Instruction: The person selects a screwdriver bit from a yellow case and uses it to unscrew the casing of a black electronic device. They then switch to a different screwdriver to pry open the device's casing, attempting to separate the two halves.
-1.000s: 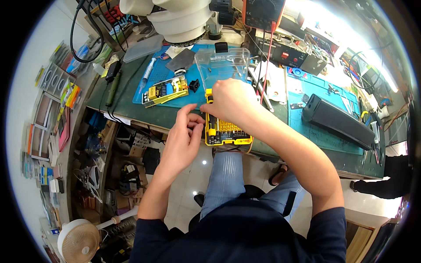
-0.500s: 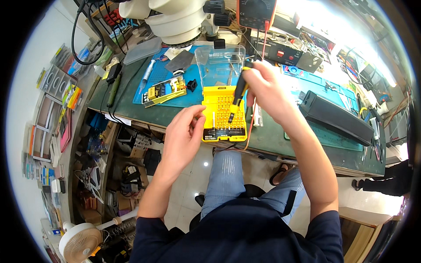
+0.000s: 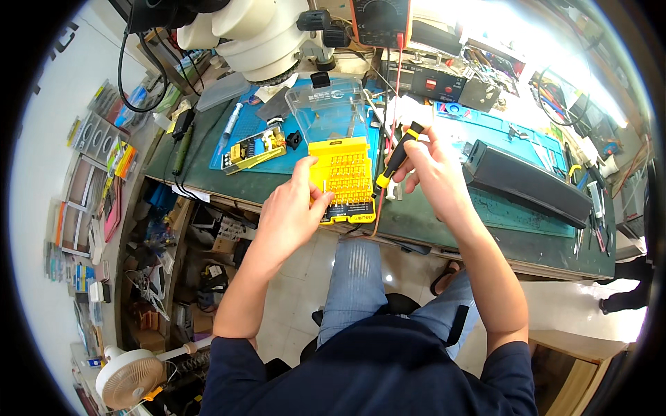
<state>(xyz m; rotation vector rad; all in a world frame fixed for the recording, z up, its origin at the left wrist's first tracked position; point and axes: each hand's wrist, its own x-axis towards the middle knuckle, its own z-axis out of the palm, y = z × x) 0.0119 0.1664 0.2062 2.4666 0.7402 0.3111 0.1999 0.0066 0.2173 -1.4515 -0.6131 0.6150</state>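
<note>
A yellow screwdriver bit case [image 3: 340, 148] with rows of small bits lies at the front edge of the bench, its clear lid [image 3: 326, 104] raised at the back. My left hand [image 3: 291, 208] grips the case's left edge, thumb over the front and index finger along the side. To the right of the case, my right hand [image 3: 433, 166] holds a black-and-yellow screwdriver [image 3: 397, 161] at a slant. Its lower end points down beside the case's right edge; whether a bit sits in it is too small to tell.
A clear box of small parts [image 3: 253, 152] stands left on a blue mat. Behind are a white microscope [image 3: 260, 41] and a multimeter [image 3: 380, 24], whose red lead hangs beside the case. A long black device [image 3: 527, 187] lies to the right.
My right hand has carried the screwdriver from above the bits to the case's right side. My left hand has opened from a pinch and taken the case's left edge; the case has turned slightly.
</note>
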